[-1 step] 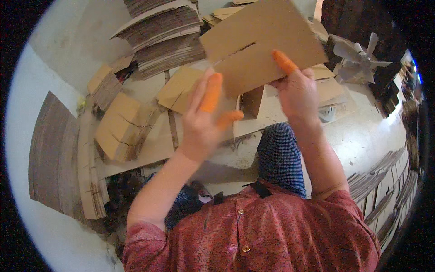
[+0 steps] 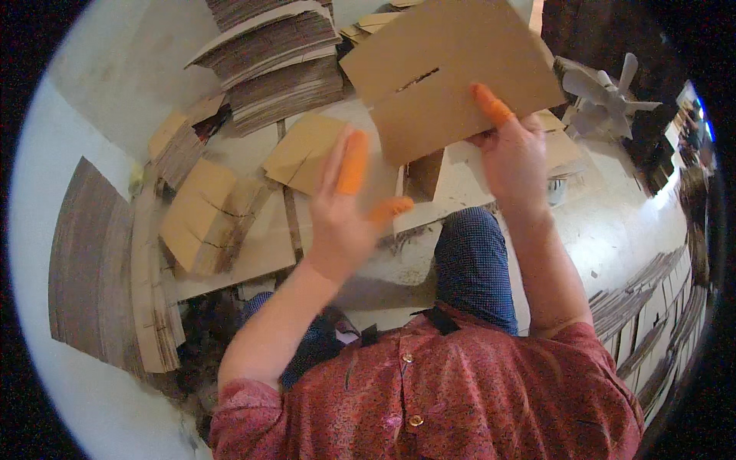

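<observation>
A flat brown cardboard sheet point(image 2: 460, 77) with a short dark slot is held up in front of me, tilted. My right hand point(image 2: 515, 149) grips its lower right edge, an orange-covered thumb lying on the near face and the other fingers behind it. My left hand point(image 2: 345, 199) is raised beside the sheet's lower left corner, apart from it and a little blurred. Its fingers are stretched out and the thumb stands away from them; orange covers show on the thumb and a finger. Nothing is in it.
Stacks of cut cardboard point(image 2: 287, 96) rise at the back left. Smaller cardboard piles point(image 2: 201, 207) lie on the low table point(image 2: 230, 277). A fan with pale blades point(image 2: 611, 96) stands at the far right. More cardboard pieces point(image 2: 648, 307) are stacked at the near right.
The cardboard sheet and my right hand have shifted slightly to the right. My left hand, which was close to the sheet's edge, now has a wider gap from it.
</observation>
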A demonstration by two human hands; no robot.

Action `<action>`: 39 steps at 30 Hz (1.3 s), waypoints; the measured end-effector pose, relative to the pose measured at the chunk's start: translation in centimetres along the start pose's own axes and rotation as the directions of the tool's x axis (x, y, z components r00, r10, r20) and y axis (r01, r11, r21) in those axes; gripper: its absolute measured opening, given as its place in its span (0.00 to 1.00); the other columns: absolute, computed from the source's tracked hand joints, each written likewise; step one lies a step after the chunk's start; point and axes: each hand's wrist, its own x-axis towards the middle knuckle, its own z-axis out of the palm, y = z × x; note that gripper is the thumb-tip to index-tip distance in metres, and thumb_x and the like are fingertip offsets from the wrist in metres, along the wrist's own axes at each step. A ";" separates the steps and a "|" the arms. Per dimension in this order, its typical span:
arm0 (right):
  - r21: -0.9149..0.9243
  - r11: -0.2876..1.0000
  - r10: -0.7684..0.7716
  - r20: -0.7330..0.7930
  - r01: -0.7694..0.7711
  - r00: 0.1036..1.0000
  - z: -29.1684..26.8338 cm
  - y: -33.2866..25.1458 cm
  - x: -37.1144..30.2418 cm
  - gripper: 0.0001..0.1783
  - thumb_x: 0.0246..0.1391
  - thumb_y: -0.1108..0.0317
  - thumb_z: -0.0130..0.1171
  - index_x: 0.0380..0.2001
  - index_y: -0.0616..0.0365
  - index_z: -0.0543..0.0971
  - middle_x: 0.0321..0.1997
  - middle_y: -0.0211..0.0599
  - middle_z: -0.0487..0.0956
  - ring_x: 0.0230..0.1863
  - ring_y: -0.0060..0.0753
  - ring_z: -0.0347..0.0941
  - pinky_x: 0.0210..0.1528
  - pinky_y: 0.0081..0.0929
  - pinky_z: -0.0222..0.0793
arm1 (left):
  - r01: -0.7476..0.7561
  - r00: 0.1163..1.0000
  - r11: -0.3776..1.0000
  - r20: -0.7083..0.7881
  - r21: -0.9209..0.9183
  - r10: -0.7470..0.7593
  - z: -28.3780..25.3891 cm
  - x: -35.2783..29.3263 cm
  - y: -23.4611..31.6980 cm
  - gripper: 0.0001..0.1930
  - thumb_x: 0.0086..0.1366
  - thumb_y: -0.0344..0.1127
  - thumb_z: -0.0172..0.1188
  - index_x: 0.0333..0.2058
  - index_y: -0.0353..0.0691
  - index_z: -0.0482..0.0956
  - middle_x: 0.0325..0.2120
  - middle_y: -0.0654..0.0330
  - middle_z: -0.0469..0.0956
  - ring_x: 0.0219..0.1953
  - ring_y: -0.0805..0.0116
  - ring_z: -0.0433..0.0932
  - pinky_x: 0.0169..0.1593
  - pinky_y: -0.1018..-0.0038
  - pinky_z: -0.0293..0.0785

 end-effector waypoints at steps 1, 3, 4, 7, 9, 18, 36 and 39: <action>-0.067 0.994 -0.080 0.043 0.083 0.996 -0.7 -0.5 0.0 0.11 0.52 0.72 0.51 0.39 0.59 0.76 0.38 0.32 0.76 0.37 0.26 0.73 0.32 0.22 0.70 | 0.052 0.998 0.999 0.025 0.014 -0.053 0.5 -1.1 0.4 0.17 0.52 0.30 0.59 0.40 0.28 0.72 0.41 0.48 0.74 0.37 0.52 0.75 0.40 0.65 0.73; -0.194 0.973 -0.117 0.051 0.125 0.992 -1.6 -1.7 -0.6 0.09 0.50 0.70 0.55 0.36 0.58 0.78 0.34 0.28 0.78 0.33 0.20 0.73 0.31 0.17 0.68 | 0.200 0.974 0.980 0.109 0.004 -0.199 1.1 -3.9 0.1 0.15 0.53 0.30 0.58 0.40 0.31 0.73 0.37 0.48 0.75 0.34 0.54 0.77 0.37 0.65 0.73; -0.253 0.953 -0.149 0.080 0.165 0.986 -1.8 -2.3 -1.1 0.09 0.49 0.68 0.57 0.35 0.58 0.78 0.32 0.27 0.78 0.31 0.19 0.73 0.33 0.16 0.68 | 0.289 0.945 0.957 0.171 -0.031 -0.280 1.5 -5.9 -0.9 0.15 0.54 0.30 0.58 0.41 0.33 0.73 0.35 0.49 0.76 0.32 0.54 0.77 0.36 0.66 0.73; -0.323 0.926 -0.168 0.107 0.194 0.980 -2.8 -2.4 -1.5 0.09 0.49 0.72 0.57 0.35 0.59 0.78 0.32 0.26 0.79 0.30 0.17 0.71 0.32 0.15 0.66 | 0.394 0.899 0.914 0.245 -0.097 -0.362 0.7 -5.8 -1.9 0.13 0.55 0.29 0.57 0.40 0.37 0.75 0.30 0.49 0.77 0.30 0.56 0.77 0.34 0.69 0.73; -0.357 0.904 -0.172 0.195 0.234 0.965 -3.3 -1.9 -1.5 0.09 0.49 0.74 0.57 0.35 0.60 0.78 0.31 0.26 0.79 0.30 0.16 0.71 0.32 0.15 0.66 | 0.390 0.900 0.919 0.237 -0.061 -0.366 -0.1 -4.9 -1.4 0.10 0.56 0.27 0.55 0.38 0.36 0.76 0.29 0.50 0.77 0.29 0.60 0.78 0.33 0.73 0.72; -0.494 0.808 -0.189 0.299 0.321 0.935 -2.0 -0.8 -2.4 0.07 0.47 0.77 0.56 0.32 0.62 0.79 0.28 0.26 0.79 0.29 0.15 0.70 0.30 0.16 0.66 | 0.522 0.839 0.848 0.237 -0.094 -0.490 -0.7 -5.8 -1.9 0.10 0.56 0.30 0.56 0.36 0.33 0.76 0.27 0.52 0.78 0.29 0.63 0.77 0.35 0.72 0.71; -0.636 0.745 -0.009 0.293 0.202 0.956 -1.2 4.5 -4.4 0.09 0.45 0.72 0.60 0.19 0.68 0.76 0.14 0.35 0.72 0.20 0.16 0.61 0.18 0.23 0.57 | 0.470 0.864 0.877 0.253 -0.100 -0.434 -1.2 -5.3 -1.9 0.09 0.55 0.25 0.55 0.36 0.33 0.77 0.26 0.49 0.77 0.24 0.65 0.76 0.29 0.75 0.70; -0.743 0.566 -0.044 0.404 0.356 0.913 -2.1 6.9 -4.4 0.11 0.46 0.71 0.60 0.16 0.69 0.74 0.13 0.45 0.72 0.15 0.28 0.62 0.16 0.27 0.58 | 0.486 0.865 0.852 0.245 -0.193 -0.438 -0.8 -5.3 -1.6 0.08 0.55 0.27 0.57 0.34 0.31 0.76 0.22 0.53 0.77 0.23 0.70 0.73 0.27 0.74 0.68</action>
